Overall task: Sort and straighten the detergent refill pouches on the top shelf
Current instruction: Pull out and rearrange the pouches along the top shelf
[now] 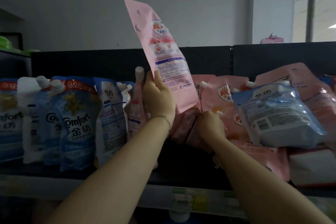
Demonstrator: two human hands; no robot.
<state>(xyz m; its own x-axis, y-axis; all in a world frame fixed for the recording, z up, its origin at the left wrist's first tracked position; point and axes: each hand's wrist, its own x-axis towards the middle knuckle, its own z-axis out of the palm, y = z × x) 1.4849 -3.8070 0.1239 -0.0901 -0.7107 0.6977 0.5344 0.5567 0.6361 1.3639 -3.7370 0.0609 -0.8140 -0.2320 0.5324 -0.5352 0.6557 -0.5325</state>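
A tall pink refill pouch (160,45) stands raised above the top shelf, leaning left, back label toward me. My left hand (157,96) grips its lower left edge. My right hand (211,123) holds the bottom of the same pouch, low at the shelf. Left of my hands blue Comfort pouches (76,122) stand upright in a row. A pink pouch with a round cap (137,100) stands just behind my left hand. To the right, pink pouches (223,96) lie in a loose heap, with a blue pouch (276,112) lying tilted on top.
The dark shelf board (181,167) runs under the pouches, with a price label strip (189,198) on its front edge. A black back panel (91,63) rises behind the row. Green items (7,43) sit at the far left.
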